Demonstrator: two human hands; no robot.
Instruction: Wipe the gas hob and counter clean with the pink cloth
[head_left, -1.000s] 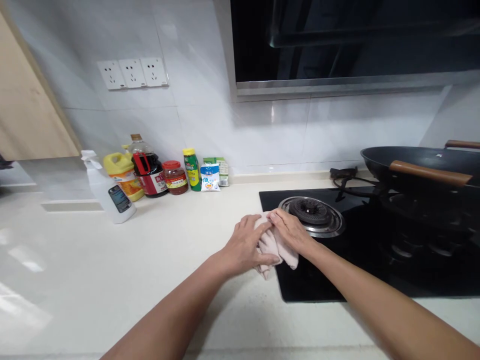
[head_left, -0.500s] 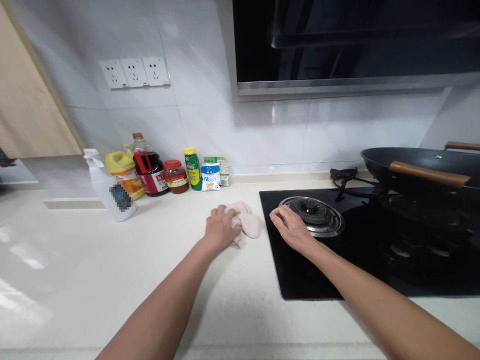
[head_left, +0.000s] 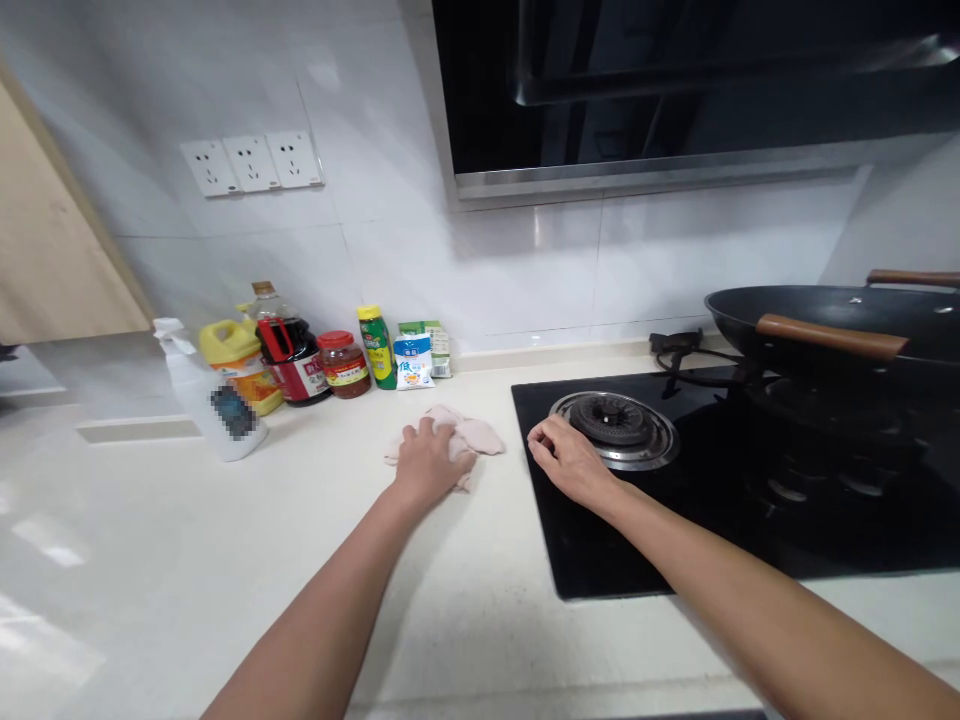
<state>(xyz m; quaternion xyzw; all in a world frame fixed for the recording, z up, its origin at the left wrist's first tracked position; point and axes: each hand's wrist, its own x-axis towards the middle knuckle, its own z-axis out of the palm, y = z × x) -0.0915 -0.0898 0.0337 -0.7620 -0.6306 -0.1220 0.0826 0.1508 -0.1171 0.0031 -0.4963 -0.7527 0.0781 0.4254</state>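
My left hand presses down on a crumpled pale pink cloth on the white countertop, its fingers bent over the fabric. Part of the cloth lies hidden under the palm. My right hand hovers at the left edge of the black gas hob, just in front of the left burner. Its fingers are curled in and nothing shows in them. Between the two hands runs a strip of bare white countertop.
Along the wall stand a white spray bottle, a yellow jug, a dark sauce bottle, a red-lidded jar, a green-yellow bottle and a salt packet. A wok sits at right under the range hood.
My left hand has slid left over the countertop with the cloth, which now spreads out wider. My right hand keeps its curled shape by the burner. The whole view has shifted slightly.
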